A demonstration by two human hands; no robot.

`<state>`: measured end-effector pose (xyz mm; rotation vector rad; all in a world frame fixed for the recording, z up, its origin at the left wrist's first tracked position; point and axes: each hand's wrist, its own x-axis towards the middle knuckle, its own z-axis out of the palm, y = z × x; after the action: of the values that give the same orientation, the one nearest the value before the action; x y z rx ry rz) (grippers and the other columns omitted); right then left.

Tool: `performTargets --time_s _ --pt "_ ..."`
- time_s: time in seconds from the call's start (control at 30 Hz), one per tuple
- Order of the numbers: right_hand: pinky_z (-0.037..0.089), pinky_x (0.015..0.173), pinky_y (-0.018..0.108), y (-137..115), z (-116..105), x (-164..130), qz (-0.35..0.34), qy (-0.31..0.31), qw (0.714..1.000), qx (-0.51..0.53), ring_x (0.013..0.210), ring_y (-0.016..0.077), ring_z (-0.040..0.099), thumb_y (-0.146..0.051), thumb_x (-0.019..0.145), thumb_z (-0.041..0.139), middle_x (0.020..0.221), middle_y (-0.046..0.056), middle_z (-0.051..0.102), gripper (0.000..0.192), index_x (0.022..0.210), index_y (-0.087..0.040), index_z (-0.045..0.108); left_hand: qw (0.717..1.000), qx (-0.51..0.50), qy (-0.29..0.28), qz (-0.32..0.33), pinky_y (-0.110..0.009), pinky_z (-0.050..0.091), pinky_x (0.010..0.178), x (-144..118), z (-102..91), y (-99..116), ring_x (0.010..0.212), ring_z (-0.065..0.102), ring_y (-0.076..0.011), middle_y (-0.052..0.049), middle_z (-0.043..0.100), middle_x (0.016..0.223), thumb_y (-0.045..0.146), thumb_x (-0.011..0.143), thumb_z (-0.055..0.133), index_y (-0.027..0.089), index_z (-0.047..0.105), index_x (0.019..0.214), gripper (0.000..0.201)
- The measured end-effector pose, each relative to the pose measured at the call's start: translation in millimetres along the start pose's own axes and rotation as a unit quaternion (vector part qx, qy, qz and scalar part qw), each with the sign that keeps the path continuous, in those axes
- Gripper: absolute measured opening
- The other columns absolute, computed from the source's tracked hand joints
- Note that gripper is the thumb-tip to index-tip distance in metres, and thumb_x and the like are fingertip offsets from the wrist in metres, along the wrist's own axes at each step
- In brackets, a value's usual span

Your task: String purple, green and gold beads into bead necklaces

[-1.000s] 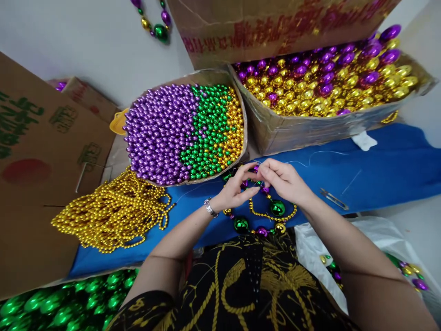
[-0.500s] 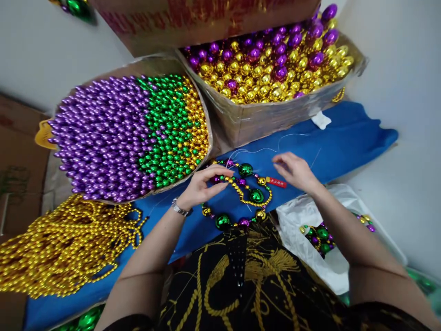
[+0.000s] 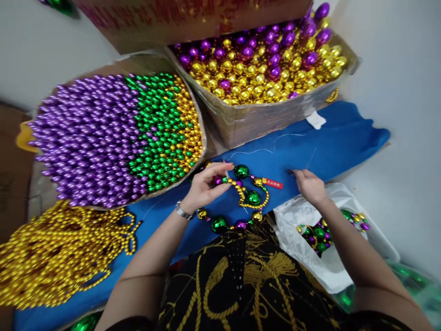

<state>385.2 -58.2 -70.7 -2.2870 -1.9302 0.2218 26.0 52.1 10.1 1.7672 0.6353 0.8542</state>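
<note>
The left hand (image 3: 204,186) pinches one end of a bead necklace (image 3: 241,197) between thumb and fingertips, closed on a purple bead at the strand's upper left. From that pinch the necklace runs right and down over the blue cloth (image 3: 330,142) in a loose loop: 3 large green balls, small gold beads and a few purple ones, with a red tag (image 3: 274,183) at its right end. The whole loop lies just right of and below the left hand, between the 2 hands.

The right hand (image 3: 310,185) rests on the cloth to the right of the tag, clear of the necklace. Its fingers are drawn together over something small and dark at the fingertips; what it is cannot be made out. A thin clear thread (image 3: 268,149) trails across the cloth above both hands.

Just below the right wrist, a white plastic bag (image 3: 310,257) holds more beaded necklaces. Behind the left hand sits a cardboard box (image 3: 193,92) packed with purple, green and gold beads in 3 patches; beside it, a second box (image 3: 255,122) holds larger gold and purple balls. A pile of gold bead strands (image 3: 62,257) lies far left.
</note>
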Motion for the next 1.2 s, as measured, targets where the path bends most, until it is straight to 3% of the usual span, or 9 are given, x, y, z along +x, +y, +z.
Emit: performTargets --time_s 0.07,0.23,0.37,0.67,0.77,0.87,0.97,1.07,1.2 --pt "0.05 0.066 0.032 -22.7 -9.1 6.5 -0.003 -0.016 0.991 0.136 0.072 0.0186 0.061 -0.032 0.099 0.033 0.094 0.013 0.068 0.04 0.124 -0.014 0.06 1.0 -0.013 -0.022 0.005 -0.027 0.054 0.078 2.1 2.7 -1.3 0.091 0.062 -0.014 -0.011 0.062 0.123 0.025 0.082 0.071 0.023 0.061 0.128 0.047" --pt "0.052 0.066 0.029 -100.2 -46.0 20.8 -0.113 -0.15 0.881 0.434 0.075 0.0156 0.063 -0.054 0.096 0.044 0.09 0.004 0.069 0.042 0.117 -0.022 0.063 0.998 -0.02 -0.052 0.011 -0.029 0.055 0.079 5.6 4.5 -2.3 0.092 0.063 -0.0144 -0.012 0.059 0.13 0.025 0.082 0.071 0.025 0.057 0.134 0.053" --pt "0.053 0.075 0.031 -134.6 -59.8 32.2 -0.195 -0.181 0.858 0.439 0.087 0.0181 0.066 -0.051 0.094 0.049 0.098 0.005 0.072 0.038 0.107 -0.021 0.068 0.998 -0.005 -0.06 0.019 -0.03 0.054 0.083 5.4 2.7 1.9 0.097 0.064 -0.017 -0.011 0.064 0.123 0.026 0.082 0.072 0.025 0.058 0.134 0.054" --pt "0.05 0.072 0.028 -153.7 -68.2 40.3 -0.267 -0.148 0.87 0.386 0.082 0.016 0.066 -0.045 0.096 0.048 0.091 0.005 0.072 0.034 0.099 -0.021 0.071 0.996 0.006 -0.078 0.052 -0.033 0.054 0.09 8.7 2.2 2.0 0.089 0.063 -0.0133 -0.011 0.064 0.122 0.027 0.084 0.071 0.023 0.057 0.134 0.053" --pt "0.05 0.073 0.028 -141.7 -64.9 39.3 -0.23 -0.105 0.882 0.399 0.082 0.0166 0.067 -0.047 0.097 0.047 0.093 0.005 0.072 0.035 0.1 -0.021 0.071 0.995 0.021 -0.076 0.055 -0.036 0.053 0.094 9.5 2.1 2.1 0.094 0.063 -0.0153 -0.01 0.065 0.121 0.028 0.084 0.07 0.023 0.057 0.134 0.052" --pt "0.051 0.078 0.031 -99.5 -46.2 40.5 -0.136 0.009 0.929 0.344 0.09 0.0192 0.067 -0.049 0.097 0.044 0.103 0.007 0.072 0.039 0.11 -0.022 0.069 0.996 0.022 -0.071 0.057 -0.035 0.055 0.09 7.7 -0.7 1.8 0.097 0.063 -0.0167 -0.011 0.065 0.123 0.028 0.084 0.071 0.024 0.056 0.135 0.054" --pt "0.049 0.076 0.034 -43.7 -19.2 36.0 -0.046 0.07 0.988 0.131 0.09 0.0239 0.065 -0.049 0.097 0.043 0.1 0.012 0.07 0.044 0.111 -0.018 0.071 0.997 0.013 -0.07 0.042 -0.029 0.057 0.079 3.8 -5.6 0.5 0.093 0.063 -0.0153 -0.012 0.062 0.127 0.026 0.083 0.071 0.024 0.054 0.137 0.056" --pt "0.048 0.07 0.037 -7.7 0.3 22.8 0.028 0.043 0.997 -0.053 0.088 0.0281 0.063 -0.047 0.096 0.043 0.098 0.015 0.069 0.045 0.114 -0.016 0.071 0.997 0.012 -0.067 0.021 -0.023 0.055 0.07 1.0 -9.5 -1.3 0.088 0.062 -0.0123 -0.014 0.057 0.134 0.023 0.082 0.071 0.024 0.054 0.137 0.057" --pt "0.05 0.081 0.036 -12.8 9.6 8.5 -0.047 0.051 0.996 -0.063 0.102 0.0268 0.061 -0.043 0.099 0.042 0.113 0.014 0.067 0.042 0.121 -0.02 0.068 0.999 -0.023 -0.043 0.014 -0.021 0.055 0.07 -0.5 -9.2 -3.3 0.088 0.062 -0.0111 -0.013 0.057 0.133 0.019 0.083 0.069 0.024 0.054 0.136 0.056"
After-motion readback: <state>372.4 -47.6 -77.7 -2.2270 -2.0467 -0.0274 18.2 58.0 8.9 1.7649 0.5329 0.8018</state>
